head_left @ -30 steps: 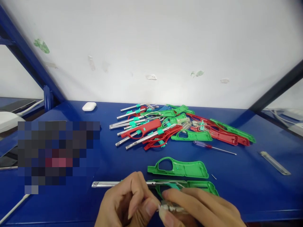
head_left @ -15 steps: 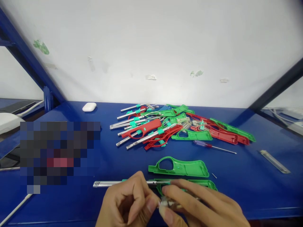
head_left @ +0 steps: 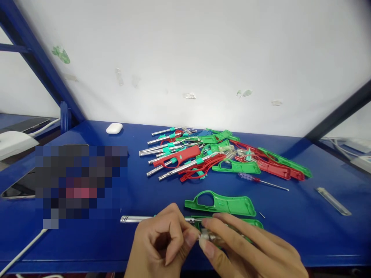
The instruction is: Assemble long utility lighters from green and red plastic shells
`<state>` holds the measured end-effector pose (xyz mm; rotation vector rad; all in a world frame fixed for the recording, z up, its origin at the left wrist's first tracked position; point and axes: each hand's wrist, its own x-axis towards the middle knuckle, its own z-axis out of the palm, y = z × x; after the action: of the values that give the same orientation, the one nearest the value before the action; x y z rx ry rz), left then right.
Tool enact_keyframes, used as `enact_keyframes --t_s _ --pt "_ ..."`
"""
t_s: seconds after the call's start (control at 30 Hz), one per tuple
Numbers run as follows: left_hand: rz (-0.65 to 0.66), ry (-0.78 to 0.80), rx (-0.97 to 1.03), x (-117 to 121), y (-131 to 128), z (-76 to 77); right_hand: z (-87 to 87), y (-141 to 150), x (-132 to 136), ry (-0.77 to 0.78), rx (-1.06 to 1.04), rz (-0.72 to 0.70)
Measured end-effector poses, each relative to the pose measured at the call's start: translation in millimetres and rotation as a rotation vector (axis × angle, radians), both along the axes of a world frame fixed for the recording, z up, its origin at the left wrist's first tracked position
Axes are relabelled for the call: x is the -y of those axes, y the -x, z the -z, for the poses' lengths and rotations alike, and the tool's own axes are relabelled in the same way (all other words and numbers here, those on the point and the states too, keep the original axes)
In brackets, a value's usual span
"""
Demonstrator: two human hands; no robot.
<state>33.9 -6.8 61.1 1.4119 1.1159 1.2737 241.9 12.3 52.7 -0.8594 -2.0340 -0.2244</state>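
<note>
At the front edge of the table, my left hand (head_left: pixel 165 241) is pinched closed, thumb against forefinger; what it holds is too small to make out. Facing it, my right hand (head_left: pixel 249 247) grips a clear lighter fuel tank (head_left: pixel 213 237) between thumb and fingers, with the tank's pale end touching the left fingertips. Behind both hands lies a silver lighter tube (head_left: pixel 130 219), partly hidden, running into a green casing half (head_left: pixel 255 223). Just beyond, a second green casing half (head_left: pixel 228 204) lies with its hollow side up. A small metal pin (head_left: pixel 262 214) sits to its right.
Lighter tubes and red and green casings form a pile (head_left: pixel 188 154) at the back. A screwdriver (head_left: pixel 249 177), another clear tank (head_left: pixel 333 201) and a white earbud case (head_left: pixel 114 128) lie around it. A blurred patch (head_left: pixel 78 181) covers the left, near a white cable (head_left: pixel 23 251).
The view has shifted slightly, so everything on the table appears a little farther right. Both hands keep nearly the same pose around the clear fuel tank.
</note>
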Motion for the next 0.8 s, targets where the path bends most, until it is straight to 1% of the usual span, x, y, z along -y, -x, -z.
enact_keyframes --t_s 0.2,0.27,0.33,0.43,0.53,0.7,0.8 --pt "-0.042 -0.082 -0.025 0.5 -6.4 1.3 -27.2 -2.2 -16.7 -0.021 0.035 -0.194" --pt "-0.052 -0.107 -0.032 0.9 -8.4 2.3 -33.2 -1.1 -21.5 -0.031 0.028 -0.239" --pt "-0.04 -0.121 -0.04 1.0 -9.0 3.0 -35.5 0.3 -24.1 -0.04 0.035 -0.254" --pt "0.0 -0.128 -0.052 0.4 -7.7 2.7 -34.0 0.8 -24.0 -0.038 0.056 -0.257" --pt "0.04 -0.119 -0.054 -0.6 -6.3 0.4 -29.3 -2.2 -22.3 0.002 0.046 -0.281" --pt "0.125 -0.061 -0.031 -3.8 -6.1 -5.4 -19.3 -10.1 -21.9 0.088 0.028 -0.372" --pt "0.157 -0.006 0.003 -6.2 -5.7 -6.0 -16.1 -7.7 -21.2 0.11 0.017 -0.395"
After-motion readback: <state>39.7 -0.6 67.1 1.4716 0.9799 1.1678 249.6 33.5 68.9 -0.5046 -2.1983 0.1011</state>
